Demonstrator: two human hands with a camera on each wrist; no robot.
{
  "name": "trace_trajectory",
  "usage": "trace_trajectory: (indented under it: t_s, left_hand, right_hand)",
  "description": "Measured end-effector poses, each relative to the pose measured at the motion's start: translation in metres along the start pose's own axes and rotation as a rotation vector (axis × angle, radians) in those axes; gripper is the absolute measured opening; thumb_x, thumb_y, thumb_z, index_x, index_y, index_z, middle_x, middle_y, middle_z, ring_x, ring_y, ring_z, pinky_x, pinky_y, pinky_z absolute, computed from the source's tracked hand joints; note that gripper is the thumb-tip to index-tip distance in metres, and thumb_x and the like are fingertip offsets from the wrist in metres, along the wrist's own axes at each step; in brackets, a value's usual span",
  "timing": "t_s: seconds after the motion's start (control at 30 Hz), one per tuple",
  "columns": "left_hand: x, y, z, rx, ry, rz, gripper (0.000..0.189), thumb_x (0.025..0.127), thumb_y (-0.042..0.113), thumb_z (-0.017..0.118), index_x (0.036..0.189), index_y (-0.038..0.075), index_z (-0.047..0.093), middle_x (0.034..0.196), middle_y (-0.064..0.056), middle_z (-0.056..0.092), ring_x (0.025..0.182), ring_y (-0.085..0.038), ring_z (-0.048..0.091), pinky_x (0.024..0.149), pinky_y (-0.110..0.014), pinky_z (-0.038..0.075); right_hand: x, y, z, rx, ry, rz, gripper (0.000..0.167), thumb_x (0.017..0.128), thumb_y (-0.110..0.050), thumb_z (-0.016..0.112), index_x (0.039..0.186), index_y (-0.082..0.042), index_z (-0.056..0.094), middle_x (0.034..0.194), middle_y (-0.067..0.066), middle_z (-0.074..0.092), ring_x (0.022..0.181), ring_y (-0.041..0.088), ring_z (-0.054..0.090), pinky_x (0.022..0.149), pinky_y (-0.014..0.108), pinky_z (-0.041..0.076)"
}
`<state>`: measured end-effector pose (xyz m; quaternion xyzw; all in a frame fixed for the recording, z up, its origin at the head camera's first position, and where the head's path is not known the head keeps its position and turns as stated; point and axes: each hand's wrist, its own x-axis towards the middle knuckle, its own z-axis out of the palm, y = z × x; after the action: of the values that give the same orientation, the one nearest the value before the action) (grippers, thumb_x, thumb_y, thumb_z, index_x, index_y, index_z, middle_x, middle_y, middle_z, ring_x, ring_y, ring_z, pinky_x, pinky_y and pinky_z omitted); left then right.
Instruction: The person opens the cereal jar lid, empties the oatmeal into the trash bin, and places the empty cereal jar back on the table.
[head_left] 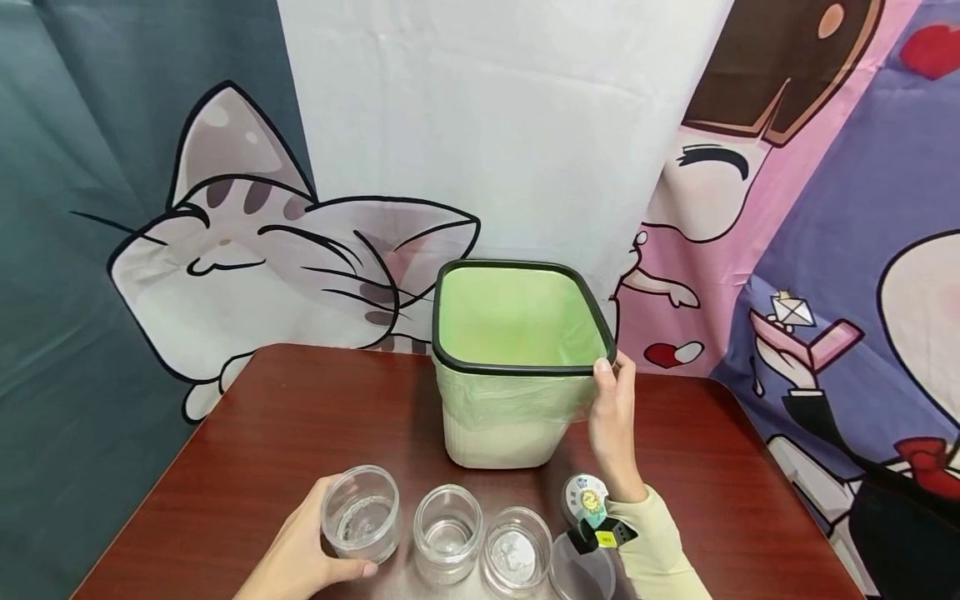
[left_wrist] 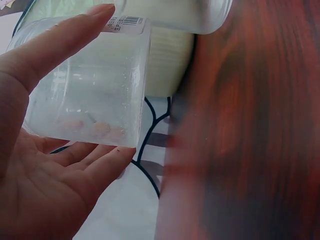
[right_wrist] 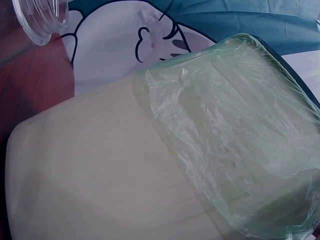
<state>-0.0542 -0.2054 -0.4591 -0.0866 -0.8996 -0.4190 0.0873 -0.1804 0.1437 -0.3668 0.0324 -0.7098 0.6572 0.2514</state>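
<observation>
My left hand grips a clear plastic jar at the front left of the table, thumb on its near side and fingers round its far side. In the left wrist view the jar looks see-through, with a barcode label near one end. My right hand holds the front right corner of a trash bin, thumb over its black rim. A thin green bag lines the bin and folds over its outside, as the liner shows in the right wrist view; the right hand is out of that view.
Two more clear jars, one in the middle and one farther right, stand in a row. Right of them are a translucent lid and a round printed lid. A cartoon cloth hangs behind the brown table.
</observation>
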Motion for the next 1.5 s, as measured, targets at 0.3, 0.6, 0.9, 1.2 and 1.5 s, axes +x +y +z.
trace_trajectory:
  t_s: [0.3, 0.6, 0.9, 1.2, 1.5]
  left_hand:
    - [-0.001, -0.005, 0.009, -0.014, -0.015, -0.046, 0.099, 0.039, 0.043, 0.09, 0.125, 0.023, 0.045, 0.114, 0.008, 0.055, 0.095, -0.01, 0.054, 0.08, -0.03, 0.044]
    - [-0.003, -0.014, 0.021, -0.021, 0.007, -0.049, 0.103, 0.035, 0.04, 0.091, 0.125, 0.017, 0.047, 0.113, 0.01, 0.056, 0.096, -0.01, 0.055, 0.082, -0.029, 0.044]
    - [-0.005, -0.019, 0.027, -0.021, 0.0, -0.045, 0.103, 0.034, 0.039, 0.091, 0.125, 0.016, 0.048, 0.114, 0.008, 0.057, 0.098, -0.01, 0.055, 0.082, -0.028, 0.043]
    - [-0.005, -0.019, 0.031, -0.007, 0.022, -0.011, 0.101, 0.033, 0.033, 0.091, 0.124, 0.015, 0.049, 0.114, 0.007, 0.057, 0.098, -0.011, 0.056, 0.082, -0.028, 0.043]
    - [-0.006, -0.022, 0.034, -0.011, 0.061, 0.049, 0.1, 0.033, 0.031, 0.091, 0.122, 0.01, 0.05, 0.113, 0.005, 0.057, 0.095, -0.012, 0.057, 0.081, -0.022, 0.042]
  right_hand:
    - [0.0, 0.0, -0.001, 0.015, -0.007, 0.0, 0.039, 0.094, -0.033, 0.041, 0.124, -0.009, 0.042, 0.105, 0.001, 0.047, 0.065, 0.016, 0.044, 0.047, 0.031, 0.043]
    - [-0.001, -0.003, 0.0, 0.048, -0.012, 0.015, 0.037, 0.095, -0.031, 0.041, 0.124, -0.008, 0.041, 0.102, 0.002, 0.046, 0.059, 0.018, 0.043, 0.044, 0.033, 0.043]
    - [-0.001, -0.001, 0.0, 0.043, -0.009, 0.019, 0.038, 0.094, -0.032, 0.042, 0.123, -0.008, 0.042, 0.101, 0.003, 0.047, 0.058, 0.017, 0.041, 0.044, 0.033, 0.042]
    - [-0.001, -0.001, 0.0, 0.071, -0.01, 0.011, 0.036, 0.094, -0.032, 0.042, 0.122, -0.008, 0.043, 0.1, 0.004, 0.047, 0.058, 0.017, 0.043, 0.043, 0.033, 0.042]
    - [-0.001, -0.003, 0.0, 0.055, -0.008, -0.001, 0.038, 0.095, -0.031, 0.041, 0.122, -0.005, 0.042, 0.101, 0.002, 0.047, 0.07, 0.016, 0.043, 0.057, 0.028, 0.039]
